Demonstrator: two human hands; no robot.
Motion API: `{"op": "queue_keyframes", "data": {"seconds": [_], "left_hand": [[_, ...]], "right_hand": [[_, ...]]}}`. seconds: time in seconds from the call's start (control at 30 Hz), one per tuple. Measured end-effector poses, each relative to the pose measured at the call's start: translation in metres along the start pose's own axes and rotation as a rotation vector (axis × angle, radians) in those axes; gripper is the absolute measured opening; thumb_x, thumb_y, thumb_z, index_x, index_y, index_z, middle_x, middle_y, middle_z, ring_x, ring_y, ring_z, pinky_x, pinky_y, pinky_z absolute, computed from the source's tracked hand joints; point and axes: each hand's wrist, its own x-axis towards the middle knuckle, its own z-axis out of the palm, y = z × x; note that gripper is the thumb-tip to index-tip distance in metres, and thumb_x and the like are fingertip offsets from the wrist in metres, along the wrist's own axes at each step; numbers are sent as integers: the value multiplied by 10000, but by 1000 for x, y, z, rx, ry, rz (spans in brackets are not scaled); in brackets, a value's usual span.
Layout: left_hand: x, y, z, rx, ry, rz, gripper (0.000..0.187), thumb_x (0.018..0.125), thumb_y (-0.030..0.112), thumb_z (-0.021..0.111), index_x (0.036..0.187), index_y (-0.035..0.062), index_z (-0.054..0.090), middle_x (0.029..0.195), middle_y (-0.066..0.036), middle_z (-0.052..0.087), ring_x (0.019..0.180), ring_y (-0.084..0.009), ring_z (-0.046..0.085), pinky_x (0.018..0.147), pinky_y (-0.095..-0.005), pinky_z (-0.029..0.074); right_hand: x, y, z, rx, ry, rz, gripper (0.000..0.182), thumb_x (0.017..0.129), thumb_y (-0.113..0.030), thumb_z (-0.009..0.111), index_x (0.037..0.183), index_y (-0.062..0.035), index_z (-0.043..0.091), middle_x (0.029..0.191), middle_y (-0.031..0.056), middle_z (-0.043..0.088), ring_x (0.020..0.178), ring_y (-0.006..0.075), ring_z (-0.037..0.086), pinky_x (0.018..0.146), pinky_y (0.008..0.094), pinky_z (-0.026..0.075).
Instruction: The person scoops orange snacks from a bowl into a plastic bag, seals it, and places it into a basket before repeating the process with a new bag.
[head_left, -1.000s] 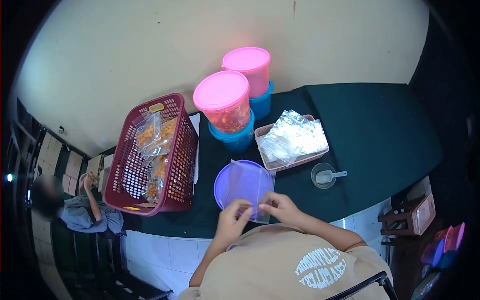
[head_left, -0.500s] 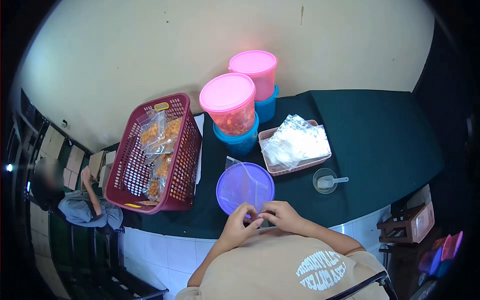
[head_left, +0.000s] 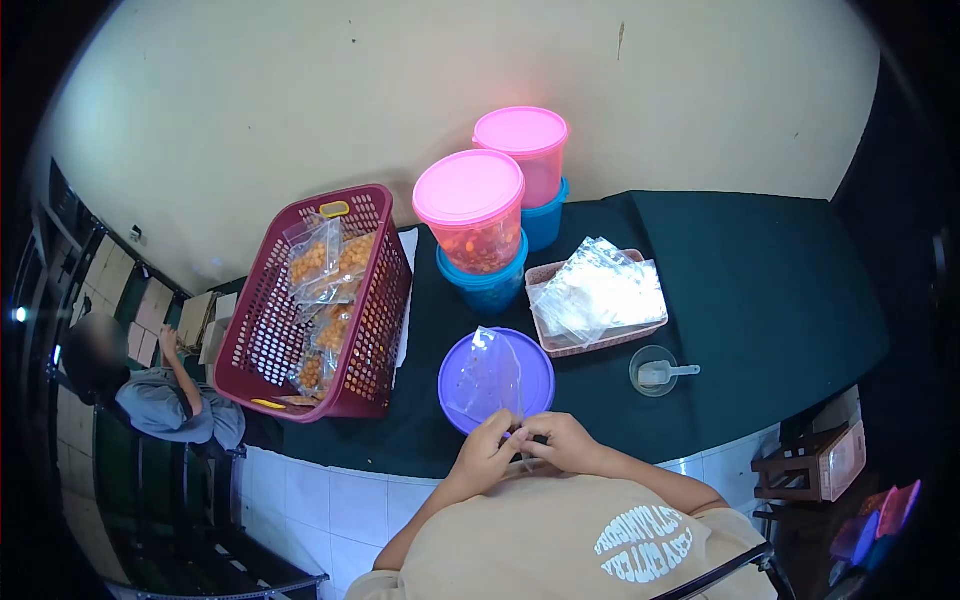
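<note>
Left hand (head_left: 486, 457) and right hand (head_left: 564, 443) pinching the near end of a clear bag (head_left: 492, 375), fingertips basically touching.
Bag's spread over the purple lid (head_left: 540, 385) on the green cloth (head_left: 760, 300), right in front of the person's tan shirt (head_left: 520, 530). Big maroon basket (head_left: 378, 365) with packs of orange snacks (head_left: 312, 262) sits off to the left, stacked tubs (head_left: 470, 230) behind the lid, then a pink tray (head_left: 608, 341) of silvery bags (head_left: 600, 290) and a cup (head_left: 655, 389) with a scoop (head_left: 657, 373) to the right.
</note>
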Motion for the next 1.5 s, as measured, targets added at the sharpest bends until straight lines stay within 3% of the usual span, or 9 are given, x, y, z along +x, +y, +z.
{"op": "queue_keyframes", "data": {"seconds": [0.23, 0.4, 0.5, 0.87, 1.1, 1.23, 1.4, 1.47, 1.5], "left_hand": [[1, 5, -4, 13, 125, -8, 169, 923, 149, 551, 895, -16, 579, 802, -131, 585, 745, -226, 593, 668, -322, 465], [1, 9, -2, 467, 365, 137, 111, 772, 83, 652, 718, 23, 575, 666, -114, 578, 628, -285, 591, 578, -372, 463], [1, 11, -8, 494, 407, 152, 114, 724, 75, 665, 682, 43, 564, 637, -101, 574, 603, -265, 590, 558, -376, 455], [-3, 2, -20, 484, 565, 303, 169, 731, 54, 637, 629, 44, 503, 586, -101, 504, 534, -290, 500, 516, -388, 371], [-8, -1, -32, 429, 672, 412, 167, 696, 27, 620, 599, 29, 483, 562, -112, 469, 516, -300, 464, 516, -384, 334], [-11, 3, -36, 429, 706, 458, 158, 676, 33, 620, 595, 28, 484, 559, -106, 468, 512, -296, 463, 520, -381, 337], [-8, 27, -34, 535, 576, 522, 130, 672, 48, 604, 621, 63, 485, 605, -86, 500, 578, -278, 485, 645, -391, 369], [-11, 20, -28, 567, 490, 446, 147, 657, 114, 657, 731, 76, 536, 729, -76, 552, 708, -274, 524, 729, -410, 370], [-8, 25, -23, 613, 474, 416, 294, 656, 219, 712, 854, 79, 546, 883, -96, 559, 849, -291, 525, 795, -447, 370]], "right_hand": [[3, -8, -8, 14, -4, 112, 227, 841, -220, 674, 781, -19, 587, 711, 121, 580, 639, 264, 541, 610, 357, 433], [2, -2, -4, -59, 102, 110, 254, 836, -201, 670, 718, -12, 548, 668, 122, 548, 593, 263, 511, 574, 365, 416], [2, -4, -10, -79, 202, 139, 267, 825, -172, 664, 673, -7, 519, 649, 127, 529, 573, 259, 500, 555, 363, 405], [-3, -5, -15, 128, 322, 227, 200, 909, -99, 556, 1043, -23, 430, 747, 107, 592, 682, 161, 571, 637, 306, 455], [-3, -6, -10, 195, 308, 193, 183, 921, -78, 534, 1057, -25, 424, 782, 125, 609, 671, 150, 571, 632, 302, 459], [1, -10, -7, 304, 302, 165, 130, 938, -45, 523, 1027, -57, 430, 762, 70, 588, 661, 99, 577, 566, 238, 469], [8, -6, -8, 597, 189, 211, 84, 929, -15, 484, 1005, -48, 469, 754, 54, 593, 668, 100, 564, 574, 243, 455], [13, -5, -4, 601, 189, 156, 68, 926, -5, 467, 973, -54, 476, 735, 55, 588, 629, 104, 567, 549, 235, 457], [16, -7, -3, 603, 180, 160, 68, 926, -5, 467, 973, -54, 476, 735, 55, 588, 629, 104, 567, 549, 235, 457]]}}
